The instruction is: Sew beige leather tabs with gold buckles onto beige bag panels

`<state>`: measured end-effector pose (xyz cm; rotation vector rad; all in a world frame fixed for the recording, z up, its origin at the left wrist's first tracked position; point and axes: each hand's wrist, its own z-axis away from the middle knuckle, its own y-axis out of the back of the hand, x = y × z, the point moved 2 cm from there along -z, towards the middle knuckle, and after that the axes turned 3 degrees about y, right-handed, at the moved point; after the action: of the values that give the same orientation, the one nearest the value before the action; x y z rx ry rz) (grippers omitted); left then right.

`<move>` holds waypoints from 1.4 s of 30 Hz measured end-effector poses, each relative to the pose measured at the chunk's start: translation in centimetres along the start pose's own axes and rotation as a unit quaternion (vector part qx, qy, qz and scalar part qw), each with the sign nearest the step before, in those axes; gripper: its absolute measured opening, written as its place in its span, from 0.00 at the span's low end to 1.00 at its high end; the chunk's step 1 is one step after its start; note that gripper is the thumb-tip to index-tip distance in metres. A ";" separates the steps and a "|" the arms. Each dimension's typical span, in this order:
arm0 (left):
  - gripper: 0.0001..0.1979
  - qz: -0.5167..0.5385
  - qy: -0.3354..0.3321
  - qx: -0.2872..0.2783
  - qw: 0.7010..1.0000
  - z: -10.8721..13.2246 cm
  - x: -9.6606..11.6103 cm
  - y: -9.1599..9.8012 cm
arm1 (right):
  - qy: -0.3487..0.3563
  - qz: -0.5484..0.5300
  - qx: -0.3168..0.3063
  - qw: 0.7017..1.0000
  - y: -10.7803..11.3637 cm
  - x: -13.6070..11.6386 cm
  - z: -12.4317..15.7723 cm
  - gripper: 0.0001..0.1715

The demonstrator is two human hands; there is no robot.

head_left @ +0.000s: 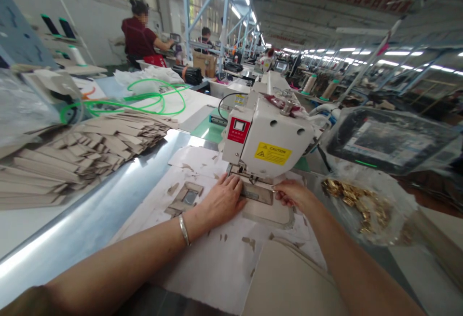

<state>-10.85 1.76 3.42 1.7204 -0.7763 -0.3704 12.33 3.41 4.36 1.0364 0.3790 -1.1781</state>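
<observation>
Under the head of a white sewing machine [269, 135] lies a beige strip [265, 196] with a small dark metal piece [249, 194] along its middle. My left hand [224, 198] lies flat over the strip's left end, fingers stretched toward the machine. At the strip's right end my right hand [289, 192] is closed in a pinch on a thin, shiny tip, too small to name. A larger beige panel [267, 213] with a rounded corner lies beneath the strip. Part of the strip is hidden by my left hand.
Several beige pieces [90, 152] are heaped at the left. A plastic bag of gold-coloured hardware [356, 205] sits right, below a plastic-wrapped screen [383, 137]. Beige sheets [289, 282] lie in front. Green tubing [159, 108] loops behind. A person [141, 36] works at the back left.
</observation>
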 end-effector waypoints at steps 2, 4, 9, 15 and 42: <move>0.13 0.001 -0.009 -0.008 1.000 -0.1 0.4 -0.4 | -0.003 -0.004 0.001 1.000 0.8 0.6 0.0 0.09; 0.12 0.006 -0.019 -0.021 1.000 0.0 0.8 -0.8 | -0.003 -0.009 0.003 1.000 1.5 1.1 -0.1 0.08; 0.17 0.012 -0.051 -0.022 0.998 0.0 1.7 -1.2 | -0.013 -0.020 0.003 1.000 3.5 2.7 -0.3 0.07; 0.17 0.003 -0.099 -0.013 0.995 -0.3 3.4 -1.9 | -0.013 -0.025 0.019 0.999 5.8 4.6 -0.5 0.07; 0.25 0.137 -0.120 -0.167 0.969 0.8 12.8 1.1 | 0.221 0.166 0.194 0.941 11.8 6.5 1.8 0.12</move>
<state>-2.33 -7.50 6.09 1.2485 -1.0493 -0.4934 24.87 -1.64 6.05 1.6505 0.3082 -0.7200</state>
